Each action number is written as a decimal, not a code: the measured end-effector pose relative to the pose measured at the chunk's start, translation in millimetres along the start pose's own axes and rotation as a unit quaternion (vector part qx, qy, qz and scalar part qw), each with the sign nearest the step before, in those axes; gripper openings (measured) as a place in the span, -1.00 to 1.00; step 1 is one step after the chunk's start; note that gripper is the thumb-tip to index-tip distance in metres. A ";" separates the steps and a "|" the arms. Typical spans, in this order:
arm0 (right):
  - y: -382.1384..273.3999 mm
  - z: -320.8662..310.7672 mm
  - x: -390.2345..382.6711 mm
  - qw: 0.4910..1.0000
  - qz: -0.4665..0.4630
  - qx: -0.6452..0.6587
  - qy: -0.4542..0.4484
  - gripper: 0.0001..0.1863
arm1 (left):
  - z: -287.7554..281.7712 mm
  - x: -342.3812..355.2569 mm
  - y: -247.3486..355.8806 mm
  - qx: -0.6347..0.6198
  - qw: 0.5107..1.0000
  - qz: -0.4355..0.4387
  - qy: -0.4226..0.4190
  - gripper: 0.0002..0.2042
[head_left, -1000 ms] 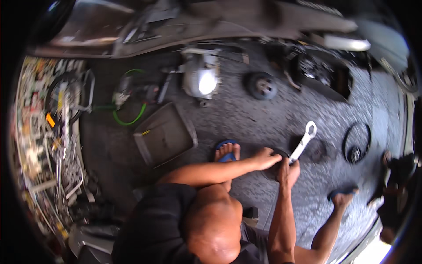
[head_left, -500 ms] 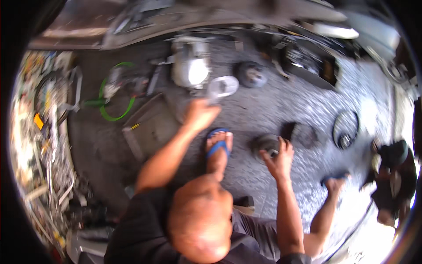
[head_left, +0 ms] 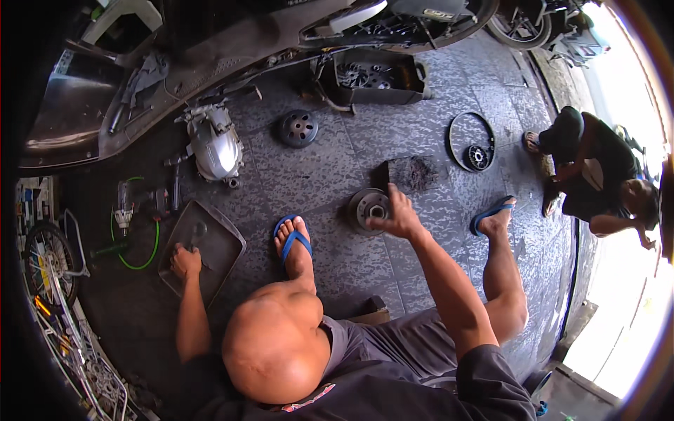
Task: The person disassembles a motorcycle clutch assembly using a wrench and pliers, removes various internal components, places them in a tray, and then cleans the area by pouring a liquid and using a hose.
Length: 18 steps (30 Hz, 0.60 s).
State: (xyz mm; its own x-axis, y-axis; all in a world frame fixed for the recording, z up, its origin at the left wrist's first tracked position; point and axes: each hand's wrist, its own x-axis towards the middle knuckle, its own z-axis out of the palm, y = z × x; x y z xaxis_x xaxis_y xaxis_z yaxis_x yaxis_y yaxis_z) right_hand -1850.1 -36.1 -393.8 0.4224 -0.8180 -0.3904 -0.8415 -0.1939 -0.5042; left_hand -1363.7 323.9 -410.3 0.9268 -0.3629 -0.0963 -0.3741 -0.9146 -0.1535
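Note:
My left hand [head_left: 186,262] is inside a shallow dark tray [head_left: 226,226], fingers curled closed. What they grip is hard to make out; a thin dark piece shows beside them and a small round grey thing [head_left: 200,230] lies just beyond. My right hand [head_left: 401,216] is open, thumb and fingers spread at the right edge of a round metal clutch assembly [head_left: 361,211] with a central nut. The thumb overlaps its rim; whether it touches is unclear. Behind the clutch stands a dark, dirt-covered block [head_left: 414,173].
Beyond lie a silver engine cover [head_left: 219,149], a drum with holes [head_left: 299,128], and a black container of parts [head_left: 382,81]. A belt ring with a hub [head_left: 472,142] lies right; a green hose [head_left: 144,265] lies left. A person [head_left: 597,161] crouches far right, below a motorcycle [head_left: 523,24].
The view has swung, shifting the floor items leftward. My left hand has gone from near the engine cover into the tray. My right hand's fingers have spread from around the clutch.

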 end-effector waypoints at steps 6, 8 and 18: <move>27.4 -8.8 63.1 0.697 0.420 0.569 0.116 -0.35 | -9.3 -20.7 10.8 -0.189 0.982 -0.013 -0.020 -0.60; 24.7 -12.4 85.1 0.689 0.396 0.590 0.141 -0.35 | 3.1 -25.3 5.2 -0.214 0.976 0.016 -0.015 -0.59; 31.1 -110.6 50.6 0.886 0.182 0.426 0.028 -0.60 | -75.4 -28.4 66.8 -0.407 0.884 0.185 -0.138 -0.65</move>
State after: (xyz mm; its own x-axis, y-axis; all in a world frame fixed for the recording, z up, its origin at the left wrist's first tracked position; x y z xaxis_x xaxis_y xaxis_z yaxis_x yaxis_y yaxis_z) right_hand -1892.1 -143.5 -344.1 0.1381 -0.7723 -0.6201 -0.3492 0.5479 -0.7602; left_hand -1412.6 259.6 -343.7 0.6602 -0.7099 -0.2451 -0.3987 -0.6079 0.6867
